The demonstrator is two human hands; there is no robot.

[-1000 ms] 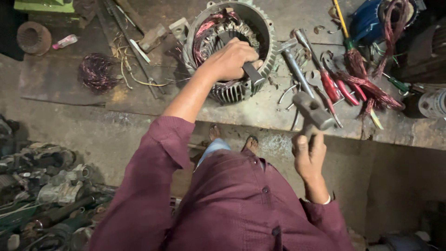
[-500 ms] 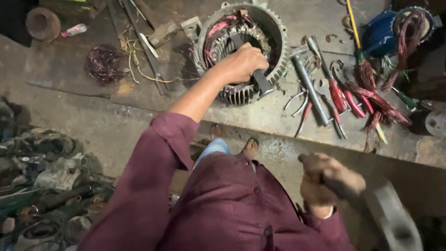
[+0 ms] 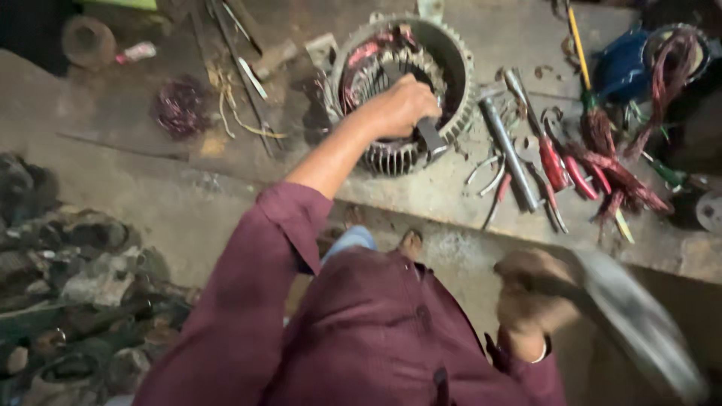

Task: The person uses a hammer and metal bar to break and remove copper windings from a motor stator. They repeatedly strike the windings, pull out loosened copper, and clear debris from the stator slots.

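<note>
A round finned motor stator (image 3: 451, 68) with reddish copper windings lies on the concrete ledge (image 3: 451, 195). My left hand (image 3: 402, 105) reaches into its bore and grips a dark metal chisel (image 3: 430, 135) that leans on the stator's near rim. My right hand (image 3: 530, 301) is low at the right, near my body, closed around the handle of a hammer (image 3: 635, 323). The hammer is blurred and its head points to the lower right. My maroon sleeves cover both arms.
Pliers with red handles (image 3: 553, 162), a metal rod (image 3: 508, 154) and loose tools lie right of the stator. Bundles of copper wire (image 3: 180, 105) sit left and far right. A heap of dark scrap (image 3: 68, 286) fills the lower left floor.
My right hand has swung the hammer down and back from beside the ledge to low at the right. My left hand stays on the chisel in the stator.
</note>
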